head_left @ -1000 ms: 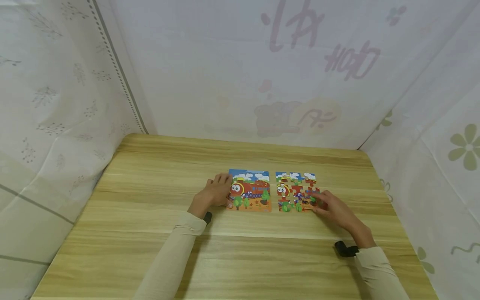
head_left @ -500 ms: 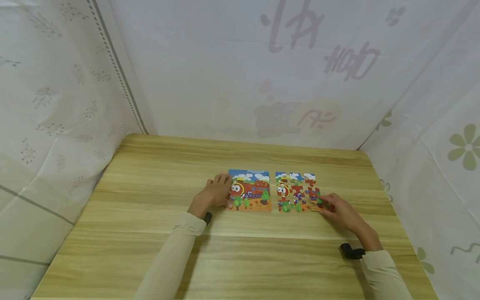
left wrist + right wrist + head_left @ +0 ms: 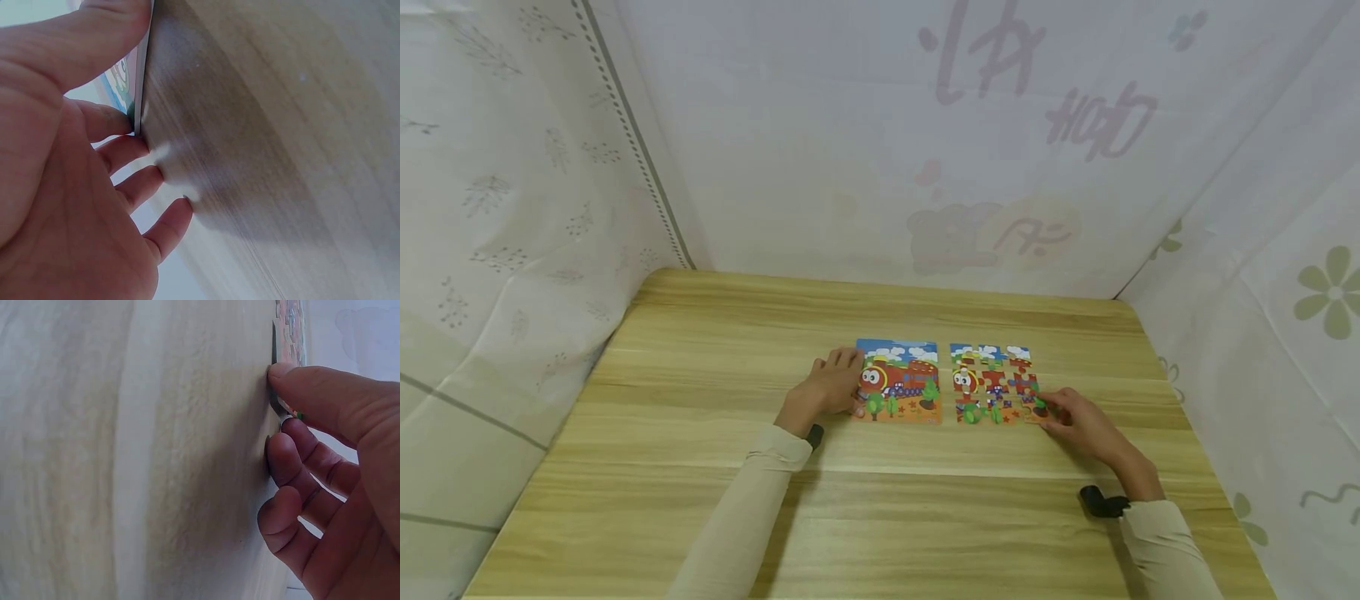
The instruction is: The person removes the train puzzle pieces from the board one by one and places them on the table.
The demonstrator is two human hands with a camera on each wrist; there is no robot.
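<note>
A square train picture board (image 3: 898,379) lies flat on the wooden table. My left hand (image 3: 827,387) rests at its left side; in the left wrist view, thumb and index finger touch the board's edge (image 3: 139,94), the other fingers extended on the table. Right of the board, puzzle pieces (image 3: 992,382) with the same train picture lie in rows, small gaps between some. My right hand (image 3: 1081,423) pinches the lower-right corner piece (image 3: 1037,410) between thumb and fingers. In the right wrist view that piece (image 3: 279,405) shows edge-on, low at the tabletop.
The wooden table (image 3: 880,517) extends to all sides of the puzzle. Patterned white cloth (image 3: 820,167) hangs behind it and at both sides. A black wrist device (image 3: 1102,502) sits at the right wrist.
My right hand has shifted slightly right, and the corner piece has slid right with it, widening the gap to its left. The left hand and picture board have stayed in place.
</note>
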